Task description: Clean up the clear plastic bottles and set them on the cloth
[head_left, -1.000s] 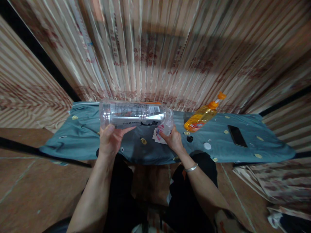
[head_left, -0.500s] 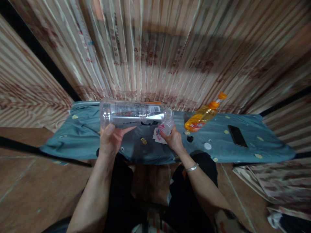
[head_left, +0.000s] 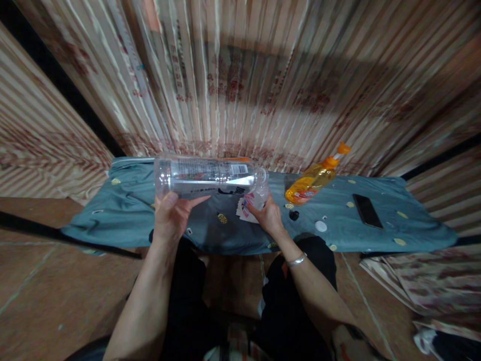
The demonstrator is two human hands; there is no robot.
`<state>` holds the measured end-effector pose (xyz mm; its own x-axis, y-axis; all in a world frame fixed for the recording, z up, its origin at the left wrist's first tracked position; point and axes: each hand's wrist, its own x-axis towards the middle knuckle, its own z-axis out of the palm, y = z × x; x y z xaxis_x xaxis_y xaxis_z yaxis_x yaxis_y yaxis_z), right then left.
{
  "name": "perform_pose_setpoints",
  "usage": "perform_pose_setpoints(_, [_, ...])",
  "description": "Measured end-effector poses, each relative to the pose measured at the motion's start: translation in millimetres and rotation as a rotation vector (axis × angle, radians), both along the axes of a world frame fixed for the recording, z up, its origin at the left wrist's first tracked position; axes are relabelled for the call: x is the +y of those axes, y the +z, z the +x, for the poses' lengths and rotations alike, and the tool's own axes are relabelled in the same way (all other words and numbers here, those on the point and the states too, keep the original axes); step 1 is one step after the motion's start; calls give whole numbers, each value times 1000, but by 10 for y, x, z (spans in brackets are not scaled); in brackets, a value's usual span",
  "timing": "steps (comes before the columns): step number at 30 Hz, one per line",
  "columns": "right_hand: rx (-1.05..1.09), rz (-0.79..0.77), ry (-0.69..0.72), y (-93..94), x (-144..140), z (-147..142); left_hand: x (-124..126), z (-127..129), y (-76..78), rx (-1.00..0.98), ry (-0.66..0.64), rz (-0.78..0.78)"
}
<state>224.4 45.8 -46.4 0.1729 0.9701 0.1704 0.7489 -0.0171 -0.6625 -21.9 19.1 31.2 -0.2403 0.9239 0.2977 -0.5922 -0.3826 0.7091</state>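
Note:
A big clear plastic bottle (head_left: 203, 176) with a printed label and barcode lies on its side, held between my two hands, its neck toward the right. My left hand (head_left: 173, 215) grips the base end from below, with the index finger stretched along the side. At the neck end, my right hand (head_left: 267, 213) is closed round the bottle. Beneath that hand is a small white and pink printed packet (head_left: 245, 208); whether the fingers also pinch it I cannot tell.
An orange pump bottle (head_left: 311, 181) leans to the right on the blue-green cloth (head_left: 128, 205). Near it are a small black object (head_left: 293, 215) and a white round cap (head_left: 320, 226). A dark phone (head_left: 367, 210) lies farther right. A striped curtain (head_left: 240, 80) hangs behind.

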Motion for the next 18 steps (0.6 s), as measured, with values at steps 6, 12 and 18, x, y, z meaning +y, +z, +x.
perform_pose_setpoints(6, [-23, -25, 3, 31, -6, -9, 5, 9, 9, 21, -7, 18])
perform_pose_setpoints(12, [-13, 5, 9, 5, 0, 1, 0, 13, 11, 22, 4, 2])
perform_pose_setpoints(18, [3, 6, 19, -2, 6, 5, -3, -10, 9, 52, -5, -21])
